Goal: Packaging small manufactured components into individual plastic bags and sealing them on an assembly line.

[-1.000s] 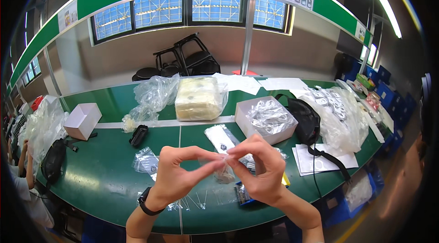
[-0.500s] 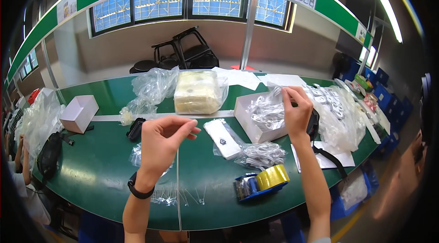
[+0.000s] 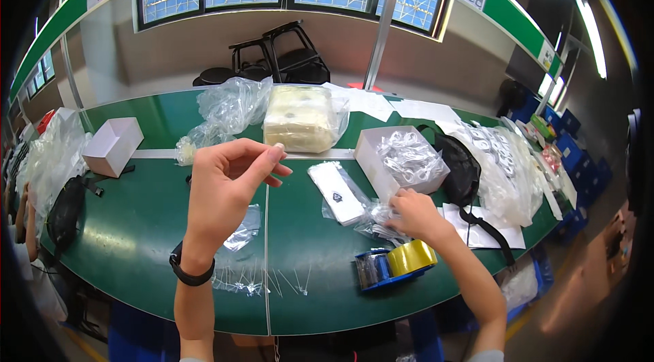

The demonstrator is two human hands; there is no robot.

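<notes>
Clear plastic wraps the bundle of white cables (image 3: 375,226) on the green table (image 3: 310,246), between the open white carton (image 3: 371,170) and the blue tape dispenser (image 3: 392,268). The right hand (image 3: 415,215) has its curled fingers on that bundle; whether they grip, I can't tell. The left hand (image 3: 221,188) hangs raised, thumb and fingertips pinched together, nothing visible between. Slick film could slip; one snagged loop might drag others along.
</notes>
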